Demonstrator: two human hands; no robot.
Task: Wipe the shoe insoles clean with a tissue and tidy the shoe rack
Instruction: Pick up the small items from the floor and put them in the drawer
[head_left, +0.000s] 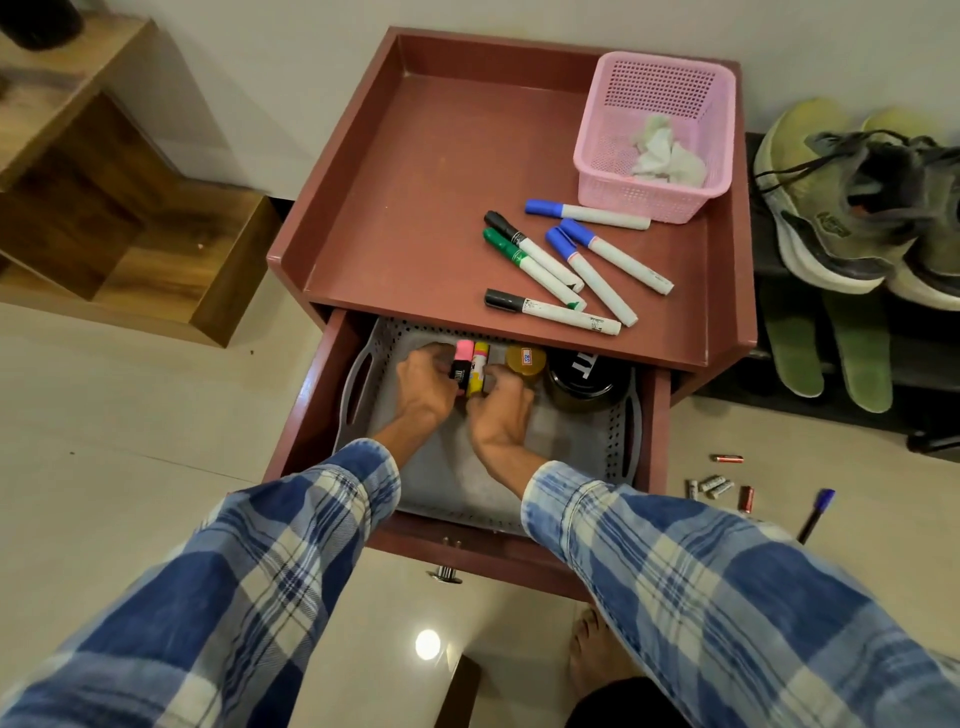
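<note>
Hands in the drawer
Left hand grips a pink highlighter, right hand a yellow highlighter; the crumpled tissue (in a pink basket) lies well apart.

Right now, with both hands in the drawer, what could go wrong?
1. The left hand and right hand hold a pink highlighter and a yellow highlighter close to the amber jar; a bump might tip it.
2. Loose batteries and a pen lie on the floor beside the open drawer; the bare foot could step on them.
</note>
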